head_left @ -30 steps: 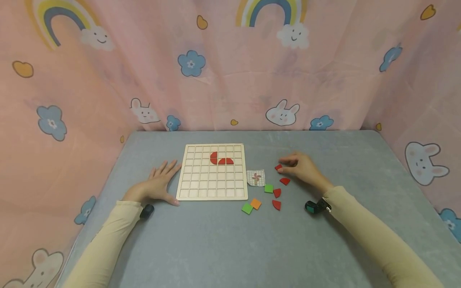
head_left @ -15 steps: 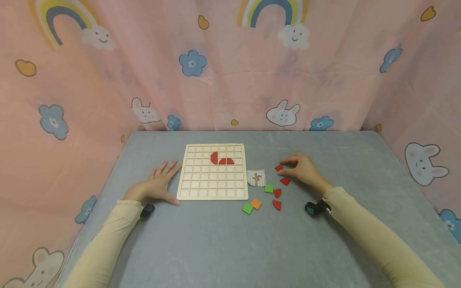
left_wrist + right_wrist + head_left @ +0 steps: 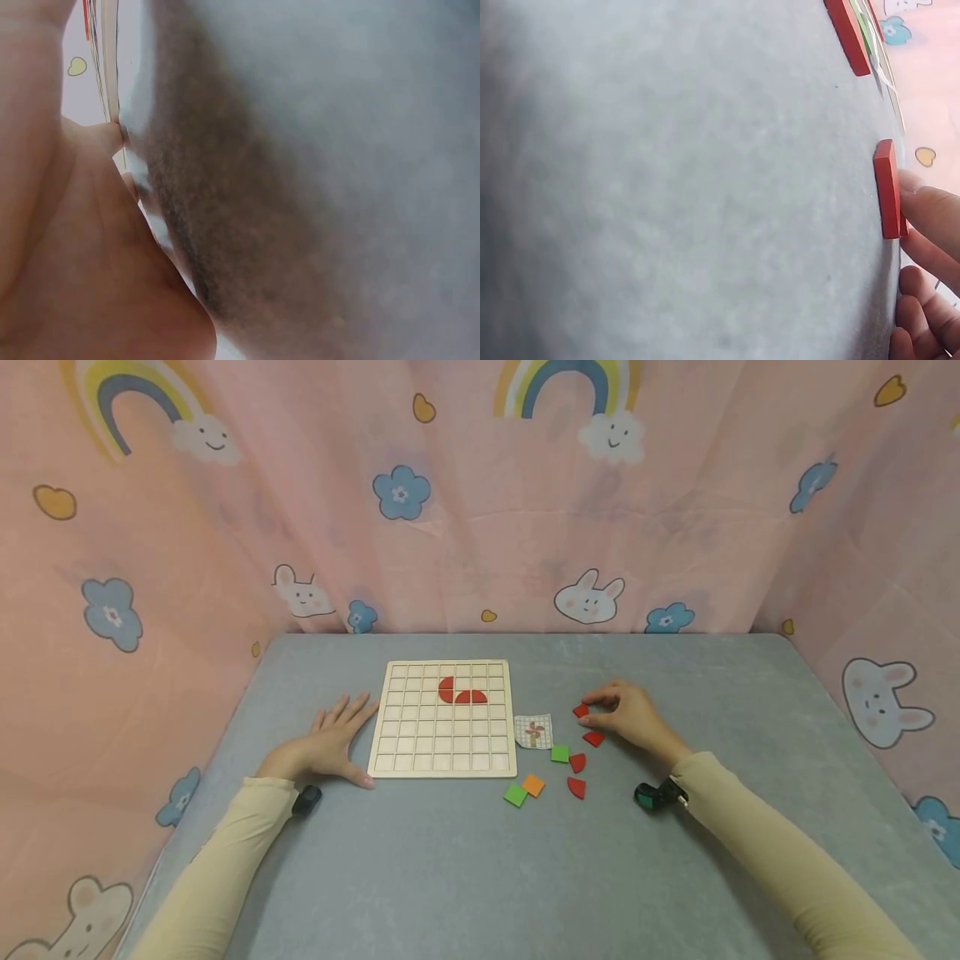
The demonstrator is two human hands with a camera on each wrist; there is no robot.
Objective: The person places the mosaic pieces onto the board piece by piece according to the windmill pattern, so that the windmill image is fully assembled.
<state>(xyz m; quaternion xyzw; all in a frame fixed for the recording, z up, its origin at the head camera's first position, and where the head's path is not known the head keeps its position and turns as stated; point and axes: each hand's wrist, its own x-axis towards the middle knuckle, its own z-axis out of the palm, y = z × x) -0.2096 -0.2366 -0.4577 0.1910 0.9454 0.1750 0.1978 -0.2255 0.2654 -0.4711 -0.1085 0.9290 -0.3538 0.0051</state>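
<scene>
Nothing's really budged since a second ago: right hand [image 3: 630, 714] has its fingers pinching one red piece [image 3: 581, 711], with three loose reds [image 3: 577, 763], two green squares [image 3: 560, 753] and one orange square [image 3: 533, 785] nearby. Left hand [image 3: 330, 747], fingers spread, touches the board [image 3: 444, 727]'s left edge; four set reds [image 3: 478, 697] there. Surface [image 3: 420, 877] stretches wide nearer the person.

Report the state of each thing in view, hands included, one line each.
Left hand: fingers spread, at the left edge of the board
Right hand: pinching a red piece
Board: flat on the table, most cells bare
Four red pieces: set on the board
Other three red pieces: loose on the table
Green squares: both off the board
Orange square: off the board
Card: drawing up, beside the board
</scene>
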